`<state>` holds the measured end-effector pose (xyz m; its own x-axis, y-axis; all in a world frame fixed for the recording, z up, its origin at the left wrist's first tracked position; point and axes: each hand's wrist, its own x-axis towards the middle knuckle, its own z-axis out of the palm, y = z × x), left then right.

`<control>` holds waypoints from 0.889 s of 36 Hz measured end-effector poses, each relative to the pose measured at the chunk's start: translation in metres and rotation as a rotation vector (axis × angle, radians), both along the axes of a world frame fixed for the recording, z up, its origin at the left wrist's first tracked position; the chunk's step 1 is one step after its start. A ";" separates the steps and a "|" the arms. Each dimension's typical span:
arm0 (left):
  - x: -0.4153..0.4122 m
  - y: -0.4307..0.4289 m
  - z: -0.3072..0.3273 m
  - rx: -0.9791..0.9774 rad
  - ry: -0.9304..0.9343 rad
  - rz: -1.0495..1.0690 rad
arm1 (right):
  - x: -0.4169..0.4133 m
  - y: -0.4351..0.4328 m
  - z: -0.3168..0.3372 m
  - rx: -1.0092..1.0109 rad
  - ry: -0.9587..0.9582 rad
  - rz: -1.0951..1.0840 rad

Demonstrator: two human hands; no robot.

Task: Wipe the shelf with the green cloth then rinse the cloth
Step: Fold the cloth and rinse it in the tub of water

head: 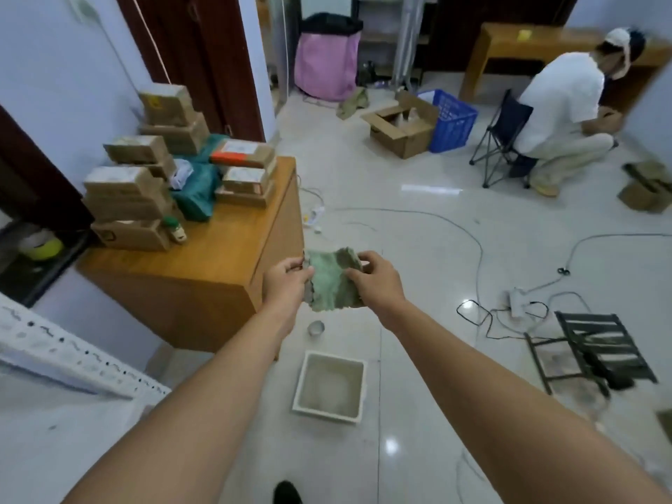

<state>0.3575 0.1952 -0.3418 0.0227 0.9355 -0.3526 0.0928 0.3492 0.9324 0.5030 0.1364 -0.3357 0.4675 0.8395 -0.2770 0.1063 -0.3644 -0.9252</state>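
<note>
Both hands hold the green cloth (331, 280) stretched in the air in front of me. My left hand (285, 281) pinches its left edge and my right hand (376, 276) grips its right edge. The cloth looks pale green with grey, dirty patches. Directly below it on the tiled floor stands a square white basin (302, 385) with cloudy water in it. A white perforated metal shelf (65, 352) runs along the lower left edge of the view.
A wooden cabinet (203, 271) stacked with cardboard boxes stands left of my hands. A small metal cup (315, 327) sits on the floor. Cables, a power strip (516, 303) and a black folding rack (596, 351) lie at right. A person crouches by a folding chair at the far right.
</note>
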 end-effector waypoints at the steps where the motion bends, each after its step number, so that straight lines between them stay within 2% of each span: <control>1: -0.001 0.004 -0.021 -0.036 0.023 -0.011 | -0.001 0.003 -0.017 -0.034 0.005 -0.010; 14: -0.014 0.038 -0.301 -0.335 0.240 -0.165 | -0.026 0.027 -0.293 -0.440 0.010 -0.037; 32: 0.033 0.060 -0.671 -0.336 0.502 -0.090 | 0.001 0.074 -0.668 -0.616 -0.115 0.010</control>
<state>0.3903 0.2554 -1.0129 -0.1494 0.7731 -0.6165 0.5354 0.5874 0.6069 0.5039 0.2104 -1.0042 0.5157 0.5464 -0.6600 0.1989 -0.8256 -0.5281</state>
